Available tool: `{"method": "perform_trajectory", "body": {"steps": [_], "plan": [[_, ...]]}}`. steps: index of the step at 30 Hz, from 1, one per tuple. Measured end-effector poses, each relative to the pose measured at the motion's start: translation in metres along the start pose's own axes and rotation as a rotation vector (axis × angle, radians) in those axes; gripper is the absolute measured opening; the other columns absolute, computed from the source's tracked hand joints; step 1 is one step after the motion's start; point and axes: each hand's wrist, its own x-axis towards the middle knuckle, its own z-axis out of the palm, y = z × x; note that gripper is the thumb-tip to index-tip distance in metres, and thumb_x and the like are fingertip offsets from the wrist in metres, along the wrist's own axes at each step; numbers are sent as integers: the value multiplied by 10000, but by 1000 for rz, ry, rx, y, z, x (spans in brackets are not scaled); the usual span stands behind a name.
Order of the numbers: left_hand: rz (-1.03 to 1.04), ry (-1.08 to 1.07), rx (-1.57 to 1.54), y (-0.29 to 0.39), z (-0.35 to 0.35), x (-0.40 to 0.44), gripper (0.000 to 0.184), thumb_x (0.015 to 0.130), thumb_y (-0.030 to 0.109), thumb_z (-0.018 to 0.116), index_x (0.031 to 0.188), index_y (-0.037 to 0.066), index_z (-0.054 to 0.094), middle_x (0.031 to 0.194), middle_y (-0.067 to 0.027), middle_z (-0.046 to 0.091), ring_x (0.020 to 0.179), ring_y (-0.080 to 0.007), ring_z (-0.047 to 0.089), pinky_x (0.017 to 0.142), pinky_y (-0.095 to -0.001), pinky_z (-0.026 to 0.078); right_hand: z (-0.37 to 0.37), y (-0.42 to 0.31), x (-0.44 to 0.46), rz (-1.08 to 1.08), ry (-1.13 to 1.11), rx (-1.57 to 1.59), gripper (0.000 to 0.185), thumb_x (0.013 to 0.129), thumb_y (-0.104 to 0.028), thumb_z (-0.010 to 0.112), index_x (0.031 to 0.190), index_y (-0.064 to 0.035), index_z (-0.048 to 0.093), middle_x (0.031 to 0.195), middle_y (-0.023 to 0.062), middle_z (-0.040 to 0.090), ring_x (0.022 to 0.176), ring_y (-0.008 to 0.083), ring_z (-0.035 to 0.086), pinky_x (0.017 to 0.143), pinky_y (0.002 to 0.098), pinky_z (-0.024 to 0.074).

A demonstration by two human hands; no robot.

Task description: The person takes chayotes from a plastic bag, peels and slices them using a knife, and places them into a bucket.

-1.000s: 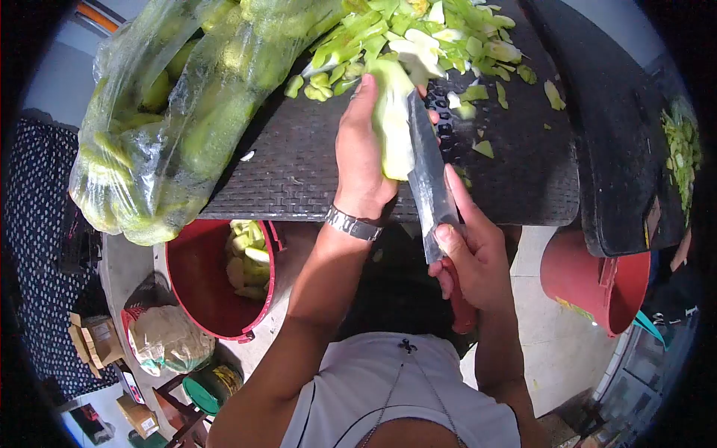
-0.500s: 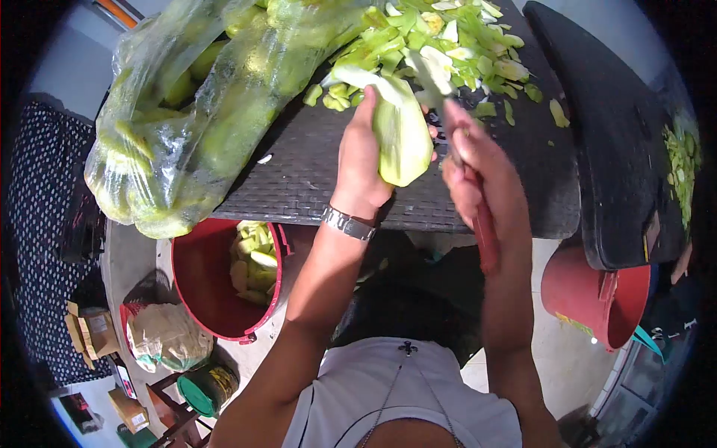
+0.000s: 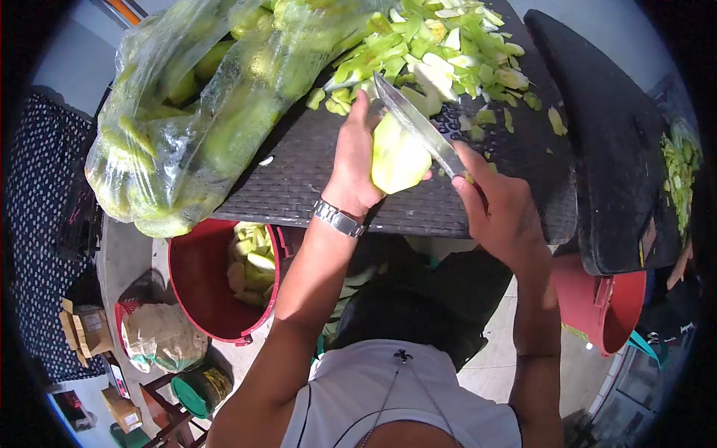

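Note:
My left hand (image 3: 355, 160), with a metal watch at the wrist, is closed round a pale green peeled fruit (image 3: 397, 160) above the front part of the dark woven table (image 3: 291, 187). My right hand (image 3: 497, 205) grips a knife (image 3: 414, 119); its blade slants up and left across the upper part of the fruit. The knife's handle is mostly hidden in my fingers. Beyond the fruit lies a heap of green and white peelings (image 3: 463, 56). A clear plastic bag (image 3: 216, 134) of green fruit lies at the table's left.
Below the table's left edge, a red bucket (image 3: 196, 280) holds pale cut pieces. Another red bucket (image 3: 597, 306) stands at the lower right. A black chair or board (image 3: 597, 134) is beside the table, with more peelings (image 3: 681, 175) at far right. A filled sack (image 3: 164, 336) sits lower left.
The knife swung off the fruit's right side, over toward the peelings, and is now back across its upper part. My right hand moved right and turned. The fruit's tilt changed in my left hand.

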Motion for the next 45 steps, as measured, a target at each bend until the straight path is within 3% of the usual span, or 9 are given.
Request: {"method": "perform_trajectory", "body": {"steps": [9, 17, 23, 27, 32, 34, 38, 41, 45], "plan": [[-118, -63, 21, 0, 9, -7, 740, 1048, 683, 272, 1375, 60, 502, 1141, -256, 698, 857, -447, 730, 651, -576, 626, -40, 79, 30, 116, 131, -325, 430, 974, -142, 664, 1397, -98, 599, 881, 208, 731, 735, 414, 708, 678, 435, 543], [-66, -101, -9, 8, 5, -21, 671, 1070, 591, 346, 1430, 46, 499, 1206, -264, 673, 955, -450, 717, 742, -586, 626, -28, 46, 22, 370, 2, 90, 320, 974, -186, 675, 1255, -39, 634, 804, 157, 726, 672, 196, 711, 653, 353, 534], [48, -56, 187, 40, -1, -144, 798, 962, 336, 662, 1619, 135, 255, 1310, -277, 599, 1148, -547, 628, 925, -685, 550, -28, 61, 6, 495, 66, 360, 220, 1010, -188, 641, 1155, -23, 644, 743, 75, 674, 533, 100, 583, 496, 288, 450], [-77, 457, 809, 74, -31, -250, 864, 937, 282, 713, 1629, 100, 229, 1268, -164, 603, 1053, -298, 688, 820, -435, 633, -24, 70, -5, 599, 81, 461, 178, 1033, -178, 610, 1140, -40, 645, 697, 32, 610, 462, 52, 477, 406, 250, 359], [-83, 1000, 2442, 76, -54, -304, 596, 941, 314, 727, 1422, 32, 517, 1257, -277, 622, 1108, -431, 622, 910, -469, 527, -16, 71, -10, 635, 134, 491, 184, 1037, -179, 603, 1141, -29, 631, 715, 43, 622, 461, 59, 484, 413, 255, 381], [285, 1238, 2573, 73, -29, -292, 477, 933, 309, 733, 1290, 9, 636, 1176, -274, 677, 1039, -433, 647, 861, -458, 535, -15, 73, -11, 634, 143, 516, 189, 1034, -175, 606, 1152, -29, 624, 721, 45, 625, 465, 61, 487, 418, 254, 386], [315, 1177, 2267, 76, 50, -255, 337, 927, 303, 746, 926, -34, 743, 759, -187, 712, 684, -363, 685, 654, -432, 514, -15, 78, -17, 648, 162, 595, 239, 1003, -145, 635, 1211, -31, 597, 746, 51, 635, 502, 69, 513, 447, 254, 410], [442, 845, 2339, 94, 88, -233, 284, 966, 230, 698, 1088, -22, 744, 854, -185, 748, 709, -190, 683, 699, -385, 525, -19, 93, -26, 565, 195, 710, 341, 967, -104, 656, 1286, -33, 557, 799, 66, 653, 542, 82, 538, 479, 253, 436], [384, 938, 2519, 153, 106, -163, 289, 999, 226, 629, 1129, -12, 728, 924, -211, 744, 818, -283, 724, 777, -394, 538, -8, 85, -31, 518, 487, 900, 462, 943, -79, 650, 1376, -31, 497, 887, 98, 674, 563, 107, 557, 500, 256, 455]]}}
